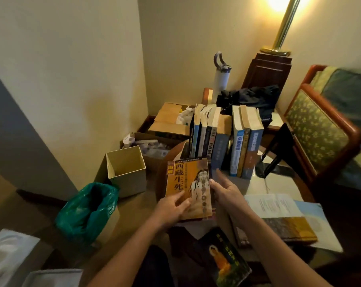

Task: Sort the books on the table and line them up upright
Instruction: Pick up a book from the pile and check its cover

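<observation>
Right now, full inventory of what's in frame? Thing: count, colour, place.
Upright books: about eight, blue and dark spines, back of table.
Orange book: one, orange, held over table's left part.
Flat books: several, blue, white, brown, table's right.
Dark book: one, black with orange figure, near edge.
Open box: one, tan, floor left.
Bin bag: one, green, floor left.
Bottle: one, white, behind books.
Lamp: one, brass, corner.
Chair: one, green patterned, right.
Left hand: on orange book's lower cover.
Right hand: on its right edge.

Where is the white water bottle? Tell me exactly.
In the head view, the white water bottle stands upright at the back of the scene, right of centre, behind the row of upright books and just left of the dark wooden lamp base.
</observation>
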A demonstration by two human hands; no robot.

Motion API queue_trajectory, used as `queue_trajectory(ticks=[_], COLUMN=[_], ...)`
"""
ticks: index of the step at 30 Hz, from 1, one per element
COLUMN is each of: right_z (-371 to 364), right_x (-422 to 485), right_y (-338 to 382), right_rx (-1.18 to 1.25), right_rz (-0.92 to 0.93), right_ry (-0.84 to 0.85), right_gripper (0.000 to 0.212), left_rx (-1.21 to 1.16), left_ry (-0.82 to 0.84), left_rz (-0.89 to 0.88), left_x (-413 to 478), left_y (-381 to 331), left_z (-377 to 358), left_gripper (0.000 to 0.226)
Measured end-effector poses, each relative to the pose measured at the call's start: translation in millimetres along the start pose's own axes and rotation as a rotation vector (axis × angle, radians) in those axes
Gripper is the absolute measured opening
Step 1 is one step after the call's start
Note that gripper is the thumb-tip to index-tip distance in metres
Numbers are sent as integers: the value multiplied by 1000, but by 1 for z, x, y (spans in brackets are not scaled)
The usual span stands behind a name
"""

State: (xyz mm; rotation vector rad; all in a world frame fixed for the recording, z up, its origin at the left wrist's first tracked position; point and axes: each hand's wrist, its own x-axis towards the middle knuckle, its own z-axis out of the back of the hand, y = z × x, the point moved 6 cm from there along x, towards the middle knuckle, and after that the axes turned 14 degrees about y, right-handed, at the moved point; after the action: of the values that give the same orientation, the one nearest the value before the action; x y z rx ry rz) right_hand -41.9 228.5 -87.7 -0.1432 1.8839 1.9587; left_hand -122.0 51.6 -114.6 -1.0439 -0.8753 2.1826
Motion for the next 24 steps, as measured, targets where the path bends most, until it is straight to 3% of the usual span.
queue_trajectory(ticks=[2, 4, 8, 15, 20, 24], right_z=[0, -2, -14, -29, -31, -31], right_x=[0, 4, 17, 48, 52, 50], right_y=[-10, -22, -41, -54, -69, -73], right_rx=[-81, -157, -183, -152, -295, -324], right_rz=[-61, -123, -186, -20, -45, -56], right_ry=[13, 23, 27, 66, 8, -1], right_gripper=[17, 22, 52, 61, 80, 92], left_rx=[246, 329, 249, -14, -361, -792], left_ry=[-21, -46, -92, -212, -338, -334], left_rz=[45, 49, 65, -14, -105, -148], left_x=[11, 19, 34, 44, 41, 50], left_y=[10, 15, 29, 36, 45, 63], left_z=[-10, -14, -14, -7, 8, 20], left_gripper=[66, 74, 90, 111, 87, 63])
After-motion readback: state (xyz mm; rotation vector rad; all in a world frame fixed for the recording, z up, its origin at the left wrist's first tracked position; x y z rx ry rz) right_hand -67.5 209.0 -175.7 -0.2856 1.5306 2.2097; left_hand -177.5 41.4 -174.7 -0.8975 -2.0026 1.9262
